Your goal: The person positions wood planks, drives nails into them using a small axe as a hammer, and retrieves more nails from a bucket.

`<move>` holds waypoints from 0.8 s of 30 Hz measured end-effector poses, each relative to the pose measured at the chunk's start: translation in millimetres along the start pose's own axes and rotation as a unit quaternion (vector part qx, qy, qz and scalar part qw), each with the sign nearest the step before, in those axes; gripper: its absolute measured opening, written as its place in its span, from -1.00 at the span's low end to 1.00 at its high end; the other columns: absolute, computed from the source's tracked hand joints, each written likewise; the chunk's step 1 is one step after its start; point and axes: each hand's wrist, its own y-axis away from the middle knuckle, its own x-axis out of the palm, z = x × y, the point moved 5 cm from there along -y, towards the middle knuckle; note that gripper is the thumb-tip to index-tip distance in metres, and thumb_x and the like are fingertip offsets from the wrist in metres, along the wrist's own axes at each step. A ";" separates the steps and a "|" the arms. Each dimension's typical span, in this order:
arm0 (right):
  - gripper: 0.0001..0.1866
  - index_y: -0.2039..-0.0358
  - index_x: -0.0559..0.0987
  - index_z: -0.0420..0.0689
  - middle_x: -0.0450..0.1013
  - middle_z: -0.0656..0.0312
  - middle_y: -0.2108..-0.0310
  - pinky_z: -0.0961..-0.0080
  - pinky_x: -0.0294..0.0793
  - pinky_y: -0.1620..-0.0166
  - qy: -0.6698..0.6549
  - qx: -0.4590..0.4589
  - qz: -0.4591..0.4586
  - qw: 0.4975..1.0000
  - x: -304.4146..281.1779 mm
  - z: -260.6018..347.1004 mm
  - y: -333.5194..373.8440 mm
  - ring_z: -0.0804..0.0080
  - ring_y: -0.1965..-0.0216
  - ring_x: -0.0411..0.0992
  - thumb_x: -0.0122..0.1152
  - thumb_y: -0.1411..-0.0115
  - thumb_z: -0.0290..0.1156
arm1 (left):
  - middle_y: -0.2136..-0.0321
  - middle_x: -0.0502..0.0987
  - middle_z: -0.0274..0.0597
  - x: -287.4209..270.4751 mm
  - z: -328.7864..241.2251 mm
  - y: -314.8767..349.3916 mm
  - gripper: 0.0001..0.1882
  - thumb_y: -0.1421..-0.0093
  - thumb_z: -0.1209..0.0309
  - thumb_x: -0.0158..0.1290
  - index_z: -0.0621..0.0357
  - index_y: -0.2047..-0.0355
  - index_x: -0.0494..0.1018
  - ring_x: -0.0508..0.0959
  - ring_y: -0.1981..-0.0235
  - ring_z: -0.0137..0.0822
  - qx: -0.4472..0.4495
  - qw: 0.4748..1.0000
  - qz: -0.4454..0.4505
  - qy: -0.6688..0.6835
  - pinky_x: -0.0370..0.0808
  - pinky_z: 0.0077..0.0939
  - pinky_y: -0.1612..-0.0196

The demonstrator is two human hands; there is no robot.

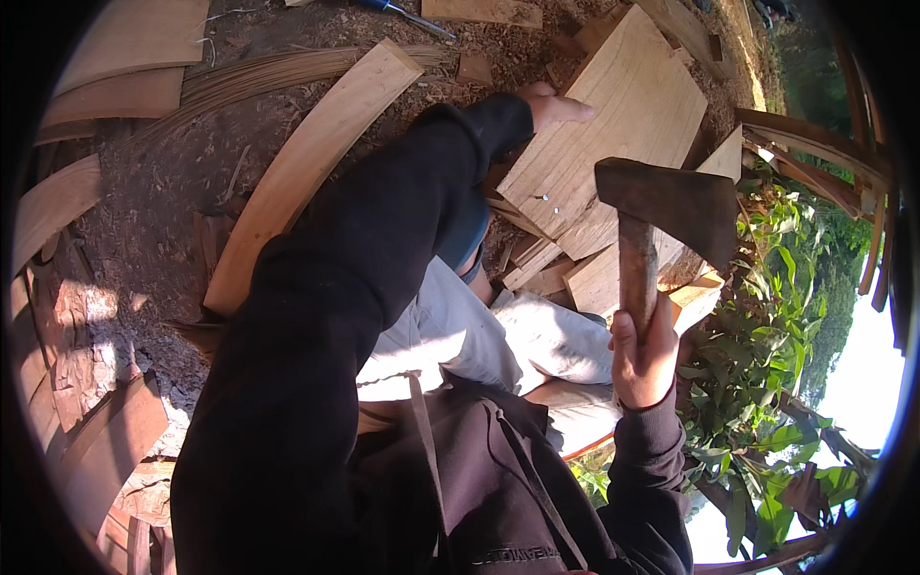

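A broad, pale wooden board (632, 110) is tilted over a heap of wood offcuts, far and right of centre. My left hand (554, 105) grips its left edge; the thumb lies against the face, and the other fingers are mostly hidden. In front of the board, my right hand (647, 356) is wrapped round the wooden handle of a hatchet (676, 206). The hatchet's dark, wide head is raised, and from this view I cannot tell how far it is from the board.
A long, curved plank (307, 177) lies left of my left arm. Beyond it are a bundle of thin strips (259, 79) and a blue-handled chisel (407, 14). More boards (129, 38) line the left side. Leafy plants (767, 326) grow at the right.
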 end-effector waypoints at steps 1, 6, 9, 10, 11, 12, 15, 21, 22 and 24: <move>-0.70 0.22 0.32 -0.29 0.36 0.10 0.66 0.45 0.38 0.50 -0.107 -0.024 -0.077 0.991 -23.6 12.4 -3.1 0.26 0.62 0.41 0.09 -0.20 -0.33 | 0.24 0.58 -0.10 0.7 7.2 1.6 -0.44 0.03 0.04 0.23 0.26 0.17 0.54 0.54 0.21 -0.30 -0.011 1.000 0.019 0.017 0.39 -0.48 0.10; -0.53 0.06 0.22 -0.29 0.31 0.09 0.44 0.48 0.37 0.48 -0.284 -0.218 -0.275 0.892 -58.6 62.0 2.0 0.39 0.58 0.27 -0.05 -0.26 -0.12 | 0.21 0.57 -0.08 6.3 2.8 0.7 -0.39 0.04 0.00 0.23 0.27 0.15 0.53 0.53 0.19 -0.30 -0.015 0.995 0.072 0.070 0.38 -0.49 0.08; -0.57 0.03 0.25 -0.26 0.34 0.06 0.41 0.42 0.36 0.45 -0.034 -0.031 -0.029 0.999 24.9 1.7 10.6 0.35 0.55 0.33 0.10 -0.19 -0.28 | 0.19 0.56 -0.07 3.8 22.1 -18.2 -0.38 0.03 0.00 0.22 0.27 0.13 0.52 0.53 0.18 -0.30 0.009 0.999 0.035 0.029 0.38 -0.49 0.07; -0.63 0.10 0.30 -0.27 0.36 0.03 0.41 0.40 0.36 0.45 0.085 0.060 0.115 0.988 47.6 -10.0 13.5 0.35 0.55 0.35 0.11 -0.17 -0.33 | 0.19 0.56 -0.07 7.9 23.3 -19.5 -0.38 0.04 -0.01 0.22 0.27 0.13 0.52 0.53 0.17 -0.30 0.017 0.999 0.036 0.032 0.38 -0.49 0.06; -0.64 0.12 0.32 -0.30 0.41 -0.06 0.46 0.32 0.41 0.42 0.097 0.014 0.064 0.993 32.8 7.8 14.2 0.16 0.47 0.44 0.13 -0.14 -0.40 | 0.19 0.56 -0.07 9.8 27.1 -16.5 -0.38 0.04 -0.01 0.22 0.27 0.13 0.52 0.53 0.17 -0.30 0.021 0.999 0.034 0.035 0.38 -0.49 0.06; -0.65 0.13 0.35 -0.33 0.45 -0.16 0.50 0.24 0.46 0.38 0.104 -0.053 0.010 0.993 9.8 24.4 4.2 -0.03 0.40 0.53 0.15 -0.10 -0.46 | 0.19 0.56 -0.07 0.4 23.6 -19.4 -0.37 0.04 -0.01 0.22 0.27 0.13 0.52 0.52 0.17 -0.29 0.036 0.999 0.015 0.028 0.37 -0.49 0.06; -0.74 0.25 0.37 -0.29 0.37 0.17 0.59 0.48 0.38 0.45 -0.218 -0.147 -0.212 0.941 -47.3 59.5 -2.9 0.37 0.62 0.32 0.07 -0.20 -0.33 | 0.17 0.55 -0.06 -2.5 29.9 -18.1 -0.37 0.03 -0.01 0.21 0.28 0.12 0.52 0.51 0.14 -0.28 -0.037 0.996 0.060 0.057 0.36 -0.49 0.04; -0.64 0.11 0.24 -0.24 0.31 0.19 0.51 0.56 0.33 0.53 -0.044 -0.093 -0.024 0.994 25.1 16.2 1.7 0.44 0.61 0.29 0.04 -0.26 -0.25 | 0.20 0.57 -0.05 7.4 22.1 -15.7 -0.37 0.01 -0.03 0.19 0.30 0.15 0.53 0.53 0.17 -0.27 -0.032 0.999 0.005 -0.026 0.37 -0.48 0.05; -0.68 0.15 0.27 -0.24 0.32 0.20 0.52 0.58 0.34 0.52 0.129 -0.011 0.126 0.984 41.0 -2.1 2.9 0.46 0.63 0.29 0.04 -0.26 -0.27 | 0.20 0.57 -0.05 9.0 19.0 -12.7 -0.38 0.01 -0.03 0.19 0.30 0.15 0.53 0.53 0.17 -0.27 -0.007 1.000 0.016 0.000 0.37 -0.48 0.05; -0.57 0.13 0.30 -0.36 0.39 0.13 0.53 0.47 0.43 0.44 -0.053 0.052 0.128 0.989 15.1 -5.0 1.4 0.44 0.53 0.41 0.12 -0.21 -0.24 | 0.20 0.57 -0.05 7.1 10.5 -6.0 -0.38 0.01 -0.02 0.19 0.31 0.15 0.52 0.53 0.17 -0.26 0.045 0.997 0.036 0.049 0.37 -0.48 0.06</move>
